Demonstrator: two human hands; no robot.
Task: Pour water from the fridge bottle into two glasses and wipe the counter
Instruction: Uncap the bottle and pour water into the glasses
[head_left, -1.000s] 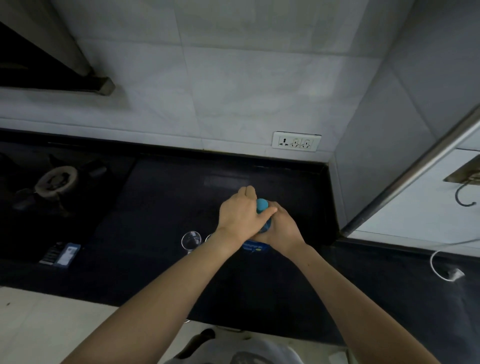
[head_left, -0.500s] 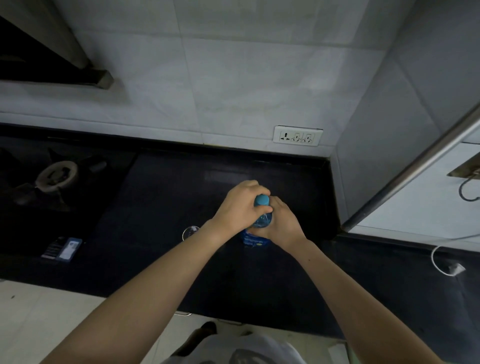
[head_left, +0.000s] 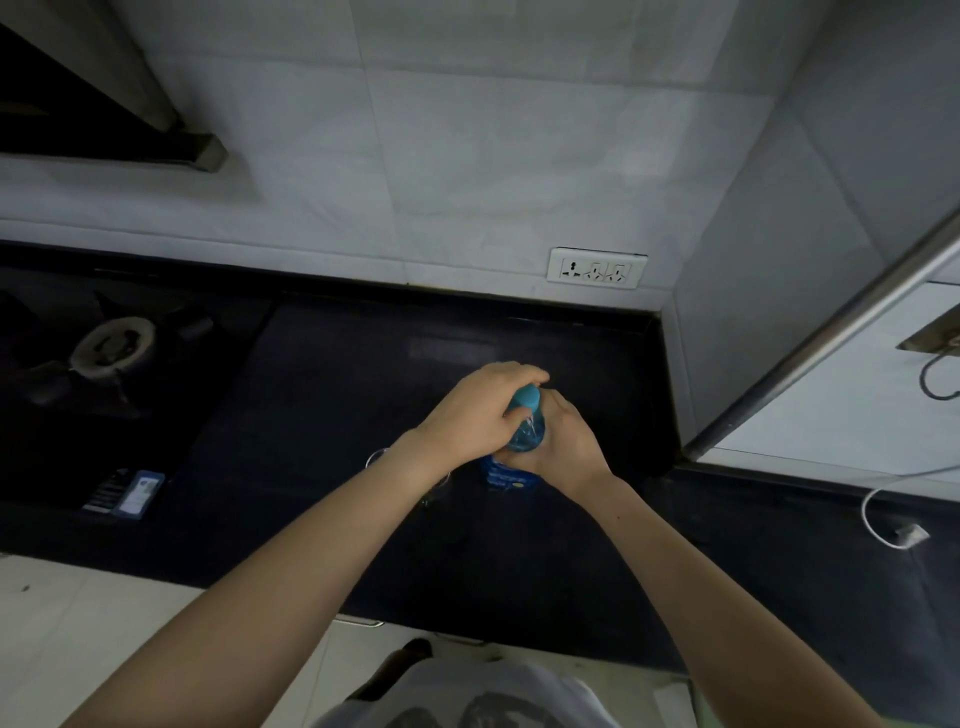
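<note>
I see a water bottle (head_left: 525, 441) standing on the dark counter (head_left: 332, 395), near the back right corner where the counter meets the tiled wall (head_left: 467, 171). It has a blue cap (head_left: 525, 400) and a blue label low on its side. The left hand (head_left: 475, 415) comes in over the top, with its fingers curled round the cap. The right hand (head_left: 563, 447) wraps round the body of the bottle from the right side and holds it. The two hands touch each other at the bottle. A clear glass (head_left: 378, 458) stands on the counter just left of the bottle, mostly hidden under the left wrist, so I can only see part of its rim. There may be a second glass (head_left: 441, 480) under that arm too, but it is too dark for me to be sure. Far to the left a gas burner (head_left: 111, 343) sits on the counter, and a small blue and black packet (head_left: 124, 492) lies near the front edge below it. A white socket plate (head_left: 596, 267) is on the wall behind the bottle. At the right end of the counter lies a white cable (head_left: 891, 519) with a plug
</note>
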